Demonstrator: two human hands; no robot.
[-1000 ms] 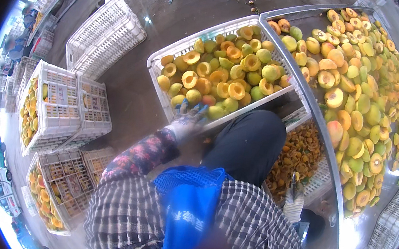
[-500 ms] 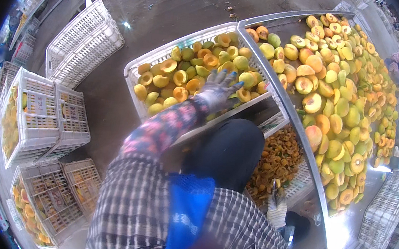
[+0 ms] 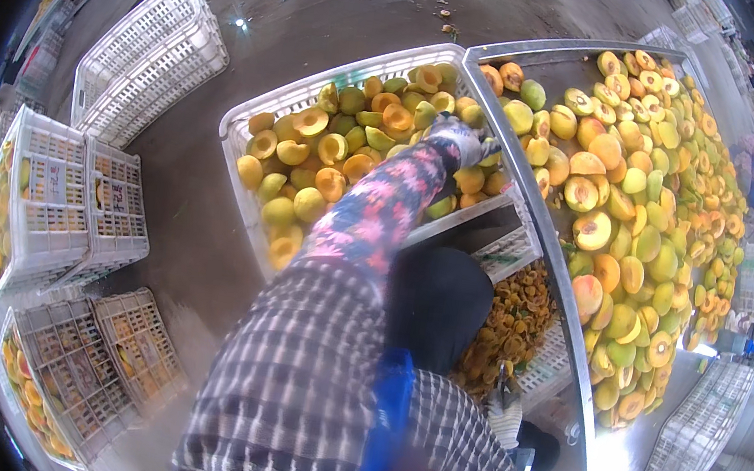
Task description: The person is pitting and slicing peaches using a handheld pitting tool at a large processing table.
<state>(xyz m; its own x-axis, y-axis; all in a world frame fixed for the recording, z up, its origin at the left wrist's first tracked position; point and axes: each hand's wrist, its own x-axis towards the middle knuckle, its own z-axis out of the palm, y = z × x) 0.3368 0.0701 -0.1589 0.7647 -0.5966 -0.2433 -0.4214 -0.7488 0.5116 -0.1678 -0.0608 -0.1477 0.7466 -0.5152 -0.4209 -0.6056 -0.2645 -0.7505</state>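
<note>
My left hand (image 3: 466,141), in a grey glove with dark fingertips, reaches to the right end of a white plastic crate (image 3: 237,135). Its fingers look apart and lie over the pitted peach halves (image 3: 331,147) there; the fruit under them is partly hidden. Low on the right, my right hand (image 3: 504,415) in a striped glove is closed around a slim tool (image 3: 502,379), whose kind is too small to make out. That hand is beside a crate of brown peach pits (image 3: 506,331). A metal-rimmed table (image 3: 552,248) holds a heap of halved peaches (image 3: 632,187), some with pits.
Empty-looking stacked white crates (image 3: 149,57) stand at the left on the wet floor (image 3: 329,13). Below them are crates filled with fruit (image 3: 47,204). More white crates (image 3: 701,435) are stacked beyond the table at the right. My knee (image 3: 439,304) is between the crate and the pits.
My left hand has moved right across the peach halves toward the table's rim, and its fingers are less spread. My right hand still grips the tool. The whole view has shifted slightly.
</note>
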